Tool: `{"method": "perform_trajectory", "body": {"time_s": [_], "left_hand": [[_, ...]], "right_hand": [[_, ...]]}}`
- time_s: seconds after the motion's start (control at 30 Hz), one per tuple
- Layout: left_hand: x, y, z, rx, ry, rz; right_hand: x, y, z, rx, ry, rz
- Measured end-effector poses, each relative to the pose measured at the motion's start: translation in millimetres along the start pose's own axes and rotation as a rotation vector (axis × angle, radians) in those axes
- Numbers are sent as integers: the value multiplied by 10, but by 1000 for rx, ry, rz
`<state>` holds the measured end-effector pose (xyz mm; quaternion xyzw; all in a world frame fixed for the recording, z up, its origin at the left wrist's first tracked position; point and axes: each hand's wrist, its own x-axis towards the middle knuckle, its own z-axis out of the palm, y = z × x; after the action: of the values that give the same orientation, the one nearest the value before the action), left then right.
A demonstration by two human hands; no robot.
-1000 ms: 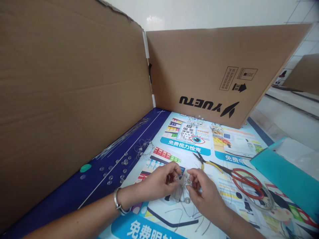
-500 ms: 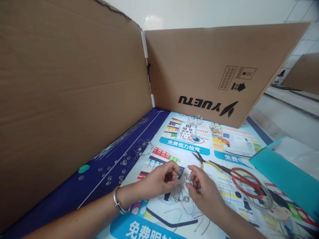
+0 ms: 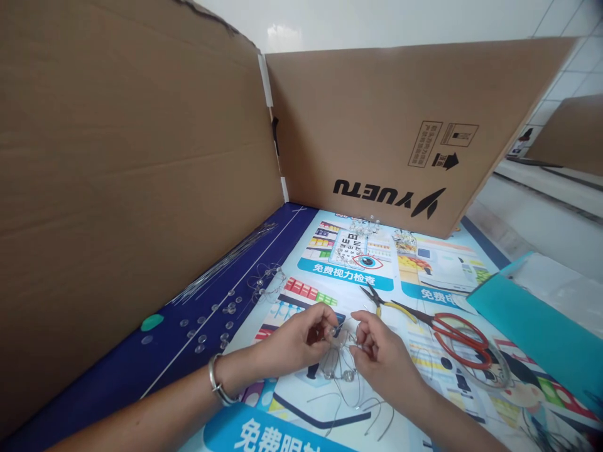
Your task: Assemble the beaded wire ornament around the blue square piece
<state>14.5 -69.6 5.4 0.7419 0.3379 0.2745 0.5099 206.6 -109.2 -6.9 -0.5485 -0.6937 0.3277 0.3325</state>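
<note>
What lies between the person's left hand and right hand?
Beaded wire: in the head view, thin strands show between left hand and right hand, with a clear bead nearer the wearer.

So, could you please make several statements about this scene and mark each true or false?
The bare left hand and right hand are at a clear-beaded silver wire piece. True.
The dark metal pliers with yellow handles are in the right hand. False: they lie on the printed sheet.
Loose, round, clear beads lie on the dark blue strip. True.
The silver metal bangle circles the right wrist. False: it circles the left wrist.
The dark-bladed, red-handled metal scissors lie right of the pliers. True.
</note>
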Motion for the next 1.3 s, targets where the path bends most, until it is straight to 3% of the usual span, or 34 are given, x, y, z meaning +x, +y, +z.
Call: {"method": "perform_trajectory", "body": {"time_s": [0.37, 0.57, 0.97, 1.17, 1.3], "left_hand": [[13, -68, 2, 30, 41, 2], [15, -48, -10, -10, 28, -3], [3, -7, -36, -284, -8, -97], [-3, 73, -45, -557, -37, -168], [-8, 97, -56, -607, -47, -184]], "right_hand": [[0, -21, -8, -175, 35, -52], [10, -12, 17, -54, 37, 10], [-4, -100, -13, 248, 35, 81], [11, -108, -18, 249, 43, 39], [7, -98, -15, 213, 52, -14]]}}
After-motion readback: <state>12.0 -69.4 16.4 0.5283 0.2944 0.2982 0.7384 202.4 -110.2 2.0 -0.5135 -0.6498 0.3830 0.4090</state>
